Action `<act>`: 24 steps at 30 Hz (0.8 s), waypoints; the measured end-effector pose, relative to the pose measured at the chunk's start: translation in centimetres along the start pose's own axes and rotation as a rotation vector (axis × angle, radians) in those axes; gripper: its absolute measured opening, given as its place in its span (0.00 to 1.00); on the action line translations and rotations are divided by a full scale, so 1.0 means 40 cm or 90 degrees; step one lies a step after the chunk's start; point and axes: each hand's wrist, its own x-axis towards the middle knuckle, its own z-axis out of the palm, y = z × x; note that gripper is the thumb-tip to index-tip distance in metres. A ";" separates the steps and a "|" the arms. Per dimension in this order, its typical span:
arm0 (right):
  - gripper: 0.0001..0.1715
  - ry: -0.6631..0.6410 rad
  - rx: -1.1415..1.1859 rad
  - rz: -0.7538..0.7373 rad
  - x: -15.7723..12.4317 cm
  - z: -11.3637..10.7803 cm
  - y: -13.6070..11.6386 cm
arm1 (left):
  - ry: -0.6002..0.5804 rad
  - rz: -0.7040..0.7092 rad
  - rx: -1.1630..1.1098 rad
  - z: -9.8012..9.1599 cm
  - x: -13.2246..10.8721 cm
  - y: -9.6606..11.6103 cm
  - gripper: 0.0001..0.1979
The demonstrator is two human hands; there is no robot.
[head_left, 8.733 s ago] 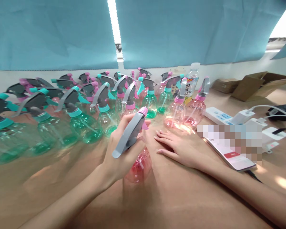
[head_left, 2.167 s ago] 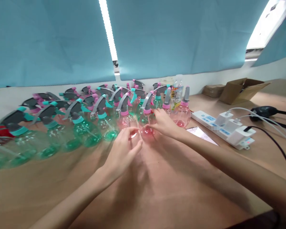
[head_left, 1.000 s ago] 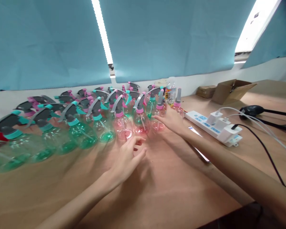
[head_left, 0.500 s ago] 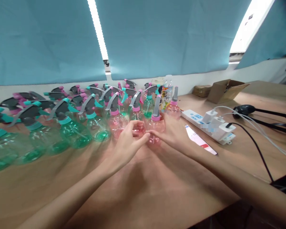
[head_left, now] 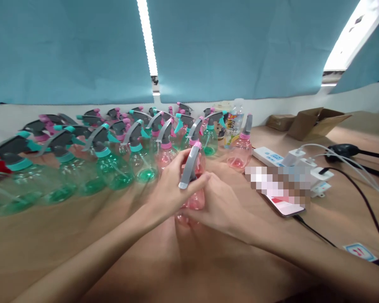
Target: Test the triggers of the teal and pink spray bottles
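A pink spray bottle (head_left: 196, 200) with a grey trigger lever is between my two hands, the lever facing me. My left hand (head_left: 170, 179) wraps its upper part, around the neck and shoulder. My right hand (head_left: 222, 202) grips the body lower down from the right side. The bottle stands nearly upright; whether its base touches the table cannot be made out. Just behind is a row of spray bottles, among them a green one (head_left: 145, 166) and a pink one (head_left: 166, 153). Another pink spray bottle (head_left: 240, 151) stands apart to the right.
More green spray bottles (head_left: 115, 170) crowd the table on the left. A drink bottle (head_left: 235, 122) stands behind. On the right are a phone (head_left: 287, 206), a white power strip (head_left: 267, 156) with chargers, cables, black headphones (head_left: 342, 151) and an open cardboard box (head_left: 312, 124).
My hands have closed around the pink spray bottle and drawn it toward me, its lever now facing me. The view has turned slightly left.
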 end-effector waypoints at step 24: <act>0.41 -0.252 -0.049 -0.088 -0.037 0.013 0.189 | 0.022 -0.008 -0.030 -0.067 -0.018 -0.062 0.20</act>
